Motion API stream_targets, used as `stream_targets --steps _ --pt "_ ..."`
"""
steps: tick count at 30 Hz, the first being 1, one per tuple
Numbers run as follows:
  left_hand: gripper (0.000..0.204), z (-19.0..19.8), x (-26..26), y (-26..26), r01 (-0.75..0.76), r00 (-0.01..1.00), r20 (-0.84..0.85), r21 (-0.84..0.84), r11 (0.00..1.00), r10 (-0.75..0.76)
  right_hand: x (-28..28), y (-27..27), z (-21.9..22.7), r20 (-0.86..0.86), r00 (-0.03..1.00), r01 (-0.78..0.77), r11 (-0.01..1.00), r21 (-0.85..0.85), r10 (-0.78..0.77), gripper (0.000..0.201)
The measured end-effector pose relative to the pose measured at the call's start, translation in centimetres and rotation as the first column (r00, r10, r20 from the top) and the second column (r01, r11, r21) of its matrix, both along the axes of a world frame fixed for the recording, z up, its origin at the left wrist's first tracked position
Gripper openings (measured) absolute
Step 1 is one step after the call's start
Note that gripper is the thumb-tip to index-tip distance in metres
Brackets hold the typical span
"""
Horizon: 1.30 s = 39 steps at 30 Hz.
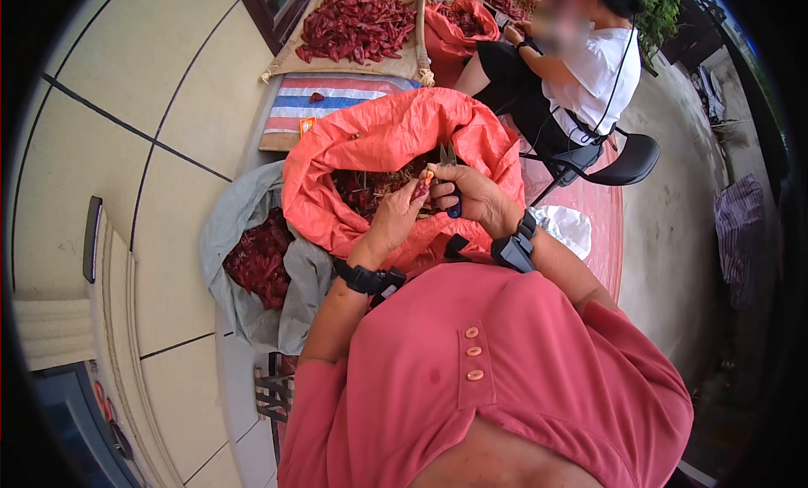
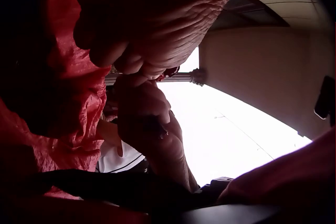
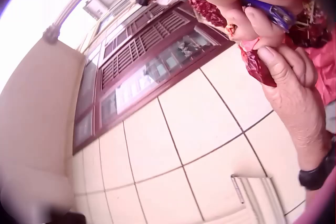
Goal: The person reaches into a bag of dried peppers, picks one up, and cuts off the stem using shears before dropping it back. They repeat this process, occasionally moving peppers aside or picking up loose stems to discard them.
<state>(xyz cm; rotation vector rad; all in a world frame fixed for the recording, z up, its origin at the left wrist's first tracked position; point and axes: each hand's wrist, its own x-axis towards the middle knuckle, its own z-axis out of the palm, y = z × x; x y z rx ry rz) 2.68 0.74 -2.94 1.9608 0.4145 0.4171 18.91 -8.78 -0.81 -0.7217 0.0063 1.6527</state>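
Observation:
A dried red chili pepper [image 1: 422, 186], its broken end pale orange, is pinched in the fingers of my left hand [image 1: 392, 222]. My right hand [image 1: 476, 198] grips scissors [image 1: 447, 154] with blue handles, their blades pointing away from me. Its thumb and fingertip meet at the chili's top end. Seen from the right wrist, the wrinkled chili [image 3: 257, 68] hangs between both hands, and the blue handle [image 3: 269, 12] sits inside the right fingers. Under the hands stands a red-orange woven bag [image 1: 337, 155] with its rim rolled open, holding chilies and straw-coloured stems [image 1: 368, 193].
At the left, a grey sack [image 1: 220, 208] holds dark red chilies [image 1: 259, 259]. Beyond the bag lie a striped sheet [image 1: 295, 102] and a woven tray [image 1: 284, 60] heaped with chilies. A seated person [image 1: 608, 71] on a black chair [image 1: 633, 161] is at the right.

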Motion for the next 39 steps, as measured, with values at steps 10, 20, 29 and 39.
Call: stream_targets --steps 10,20,29,39 --pt "0.029 -1.1 -5.8 2.8 -0.391 0.918 -0.005 0.162 0.906 0.397 4.8 -6.4 1.8 0.602 0.734 0.351 0.934 0.063 -0.316 0.016" --pt "0.047 -6.4 -19.4 8.0 -0.456 0.49 -0.195 0.774 0.44 0.85 8.0 -19.6 -9.4 0.91 0.414 0.646 0.696 -0.314 0.026 0.017" --pt "0.033 -10.2 0.2 2.8 -0.042 0.975 -0.2 0.277 0.96 0.1 8.1 -20.6 -16.6 0.77 0.638 0.549 0.702 -0.454 0.0 0.026" --pt "0.036 -17.9 6.8 2.9 -0.106 0.986 -0.143 -0.191 0.976 0.079 7.2 -23.2 -11.8 0.826 0.546 0.684 0.644 -0.342 -0.141 0.03"
